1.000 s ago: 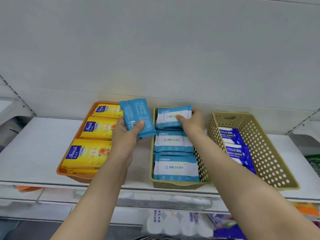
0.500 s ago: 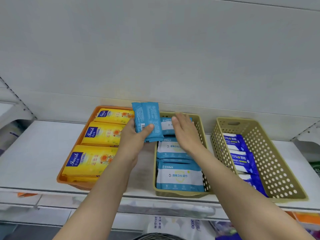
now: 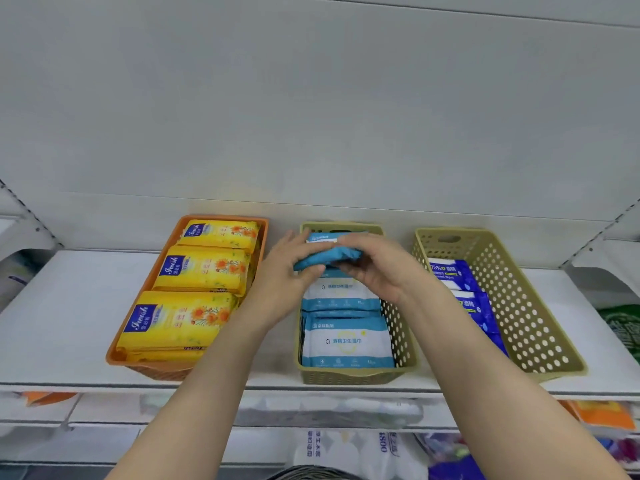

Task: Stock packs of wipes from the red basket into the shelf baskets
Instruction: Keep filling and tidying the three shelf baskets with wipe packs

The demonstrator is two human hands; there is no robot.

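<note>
On the shelf [image 3: 52, 327] I see an orange basket [image 3: 119, 355] of yellow packs [image 3: 180, 320] at left. My left hand [image 3: 287, 271] and right hand [image 3: 377, 268] both grip one blue pack [image 3: 329, 254] over the middle basket's [image 3: 349, 375] back end. A second tan basket [image 3: 540, 327] sits right.

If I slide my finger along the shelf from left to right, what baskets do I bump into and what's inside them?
Orange basket with yellow packs → middle tan basket with light blue packs, where both hands hold one more blue pack → right tan basket with dark blue packs.
</note>
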